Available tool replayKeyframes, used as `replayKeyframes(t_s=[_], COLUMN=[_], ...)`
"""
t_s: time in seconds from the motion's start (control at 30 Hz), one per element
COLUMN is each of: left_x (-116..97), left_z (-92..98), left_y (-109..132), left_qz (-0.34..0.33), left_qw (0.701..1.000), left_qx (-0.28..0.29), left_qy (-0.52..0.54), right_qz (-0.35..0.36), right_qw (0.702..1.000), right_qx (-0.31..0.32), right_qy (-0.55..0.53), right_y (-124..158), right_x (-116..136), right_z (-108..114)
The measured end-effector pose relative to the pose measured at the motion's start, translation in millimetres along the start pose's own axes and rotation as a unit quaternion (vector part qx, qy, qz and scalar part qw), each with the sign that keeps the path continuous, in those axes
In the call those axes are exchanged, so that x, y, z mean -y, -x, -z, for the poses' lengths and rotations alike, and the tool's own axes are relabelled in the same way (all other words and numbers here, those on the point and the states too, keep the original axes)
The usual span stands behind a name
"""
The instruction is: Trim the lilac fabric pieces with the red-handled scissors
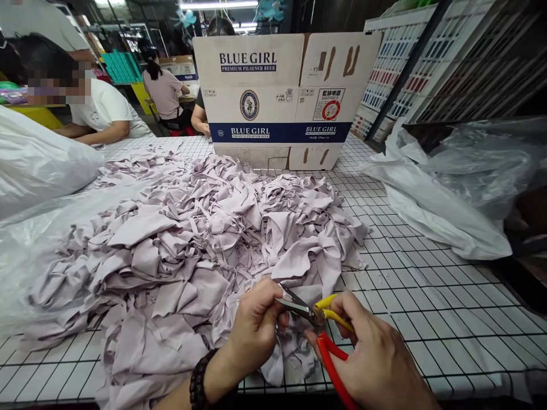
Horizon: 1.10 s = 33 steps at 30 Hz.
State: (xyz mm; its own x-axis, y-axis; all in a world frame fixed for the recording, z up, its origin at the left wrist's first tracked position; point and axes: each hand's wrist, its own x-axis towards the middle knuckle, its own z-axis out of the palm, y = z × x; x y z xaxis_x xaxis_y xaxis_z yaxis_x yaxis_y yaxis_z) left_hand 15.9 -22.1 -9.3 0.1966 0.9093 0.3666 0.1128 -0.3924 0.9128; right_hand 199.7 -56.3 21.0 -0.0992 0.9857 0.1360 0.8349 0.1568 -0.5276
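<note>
My right hand [374,353] grips a pair of scissors [315,316] with one yellow and one red handle. The scissor blades are parted and point left, their tips at the fingers of my left hand [255,324]. Those left fingers are pinched together, apparently on a lilac-grey cloth piece [277,364] that hangs below them; the exact grip is hidden. A dark beaded bracelet circles my left wrist. Just beyond both hands spreads a large heap of crumpled lilac-grey cloth pieces [213,228] with thin straps among them.
A white-and-blue beer carton [273,102] stands behind the heap. Plastic bags lie at left [38,159] and right [444,199] on the black-gridded white table [410,307]. Several people sit beyond, one at the far left [106,108]. Stacked white crates [397,62] rise at the back right.
</note>
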Motion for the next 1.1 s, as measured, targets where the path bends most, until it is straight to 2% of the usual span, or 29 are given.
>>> replayKeyframes(t_s=[0.23,0.4,0.8,1.1], left_x=[-3.0,-3.9,-4.8,-7.0], left_z=[0.7,2.1,4.3,4.4], left_y=[1.2,1.6,3.5,3.0], left_qz=[0.007,0.033,0.064,0.069], left_qw=[1.000,0.999,0.998,0.997], left_qx=[-0.001,0.001,0.013,0.011], left_qy=[-0.005,0.011,0.027,0.037], right_qz=[0.015,0.055,-0.016,-0.002], right_qw=[0.999,0.998,1.000,0.999], right_qx=[-0.025,-0.027,0.010,-0.004], right_qy=[0.020,0.033,0.023,0.053], right_y=[-1.4,-2.8,-0.3,0.3], right_x=[1.2,2.4,8.9,2.7], right_z=[-0.3,1.3,2.7,-2.5])
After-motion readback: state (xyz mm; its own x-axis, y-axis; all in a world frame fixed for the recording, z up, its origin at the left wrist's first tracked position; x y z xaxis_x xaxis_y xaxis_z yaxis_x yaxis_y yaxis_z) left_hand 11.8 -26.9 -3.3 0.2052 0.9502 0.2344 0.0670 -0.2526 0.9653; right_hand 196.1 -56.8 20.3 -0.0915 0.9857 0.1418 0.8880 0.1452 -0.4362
